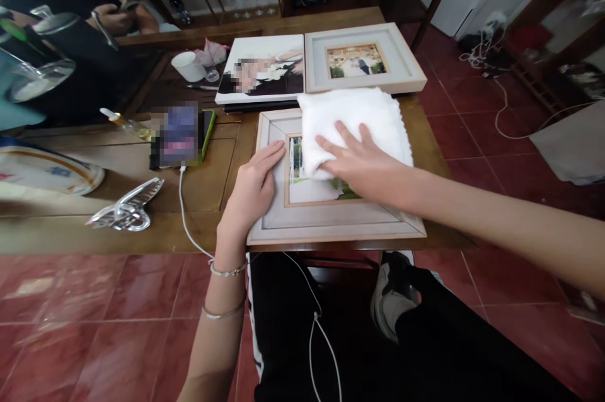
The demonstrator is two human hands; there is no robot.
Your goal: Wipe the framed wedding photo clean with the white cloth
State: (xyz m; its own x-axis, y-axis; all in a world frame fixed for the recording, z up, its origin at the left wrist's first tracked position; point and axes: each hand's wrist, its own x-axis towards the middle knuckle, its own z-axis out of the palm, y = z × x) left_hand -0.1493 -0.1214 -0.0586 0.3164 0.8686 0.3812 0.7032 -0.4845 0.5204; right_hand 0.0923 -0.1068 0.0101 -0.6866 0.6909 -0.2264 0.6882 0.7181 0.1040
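Observation:
A pale picture frame (pixel 331 225) with a photo lies flat at the near edge of the wooden table (pixel 208 181). My left hand (pixel 253 188) rests flat on the frame's left side, fingers stretched out. My right hand (pixel 362 162) presses flat, fingers spread, on a folded white cloth (pixel 354 115) that covers the frame's upper right part and some of the glass.
Behind lie a second framed photo (pixel 363 58) and an unframed print (pixel 262 68). A phone (pixel 182 134) with a white cable, a white cup (pixel 188 65), a small bottle (pixel 125 121), a plate (pixel 47 169) and a silvery heart-shaped object (pixel 127 206) sit to the left. Another person sits at the far left.

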